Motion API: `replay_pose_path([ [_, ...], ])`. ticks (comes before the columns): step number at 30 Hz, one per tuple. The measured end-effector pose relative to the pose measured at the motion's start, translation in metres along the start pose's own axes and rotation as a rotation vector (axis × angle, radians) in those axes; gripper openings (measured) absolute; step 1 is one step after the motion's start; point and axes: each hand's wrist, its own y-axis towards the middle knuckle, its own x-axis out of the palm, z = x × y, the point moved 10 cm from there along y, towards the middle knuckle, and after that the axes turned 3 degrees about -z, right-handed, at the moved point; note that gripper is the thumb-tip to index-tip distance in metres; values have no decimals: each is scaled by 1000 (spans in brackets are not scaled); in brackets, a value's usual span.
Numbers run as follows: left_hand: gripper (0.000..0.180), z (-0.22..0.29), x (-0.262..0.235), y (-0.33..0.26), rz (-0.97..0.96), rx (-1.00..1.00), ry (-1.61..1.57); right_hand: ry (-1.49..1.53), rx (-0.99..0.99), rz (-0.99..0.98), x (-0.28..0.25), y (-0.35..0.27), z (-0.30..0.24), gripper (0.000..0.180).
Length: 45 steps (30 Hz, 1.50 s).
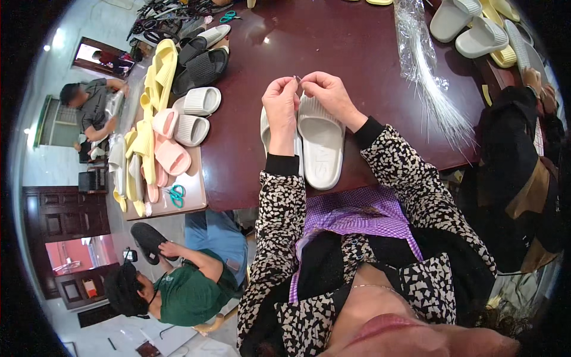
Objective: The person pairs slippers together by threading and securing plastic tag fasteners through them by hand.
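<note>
A pair of pale grey slide sandals lies on the dark red table before me. The right slide (322, 152) shows its bare footbed, and the left slide (265, 128) is mostly covered by my left hand. Over their ribbed straps, my left hand (281, 110) and my right hand (332, 98) come together with thumbs and forefingers pinched. Something small and thin shows between the fingertips, too tiny to name; it may be the end of a thin tie. Both hands are closed, just above the straps.
Clear plastic strands (437, 107) lie in a bundle to the right, near more grey slides (452, 21). At left are yellow slides (143, 146), pink slides (172, 156), black slides (202, 68) and teal scissors (176, 195). A seated person (190, 288) holds a dark slide; another sits at right.
</note>
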Motion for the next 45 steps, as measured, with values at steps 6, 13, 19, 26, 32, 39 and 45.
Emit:
replay_pose_path([
  [6, 6, 5, -2, -2, 66, 64, 69, -15, -15, -22, 2, -1, 1, 12],
  [13, 4, 2, -1, -3, 77, 92, 105, -57, 6, -10, -1, 0, 5, 12],
  [19, 4, 8, 2, 0, 94, 140, 169, -38, 14, -1, -5, 7, 5, 12],
  [26, 5, 31, -9, -15, 184, 529, 545, -184, -43, 32, 1, 3, -2, 15],
  [32, 7, 16, -3, -13, 92, 238, 347, -130, -1, 48, -2, -4, 2, 11],
  [39, 8, 9, -3, -5, 47, 162, 298, -127, 8, 52, -5, 3, 14, 10],
  [45, 7, 6, 0, -1, 21, 187, 335, -200, -36, 68, -8, 3, 14, 8],
])
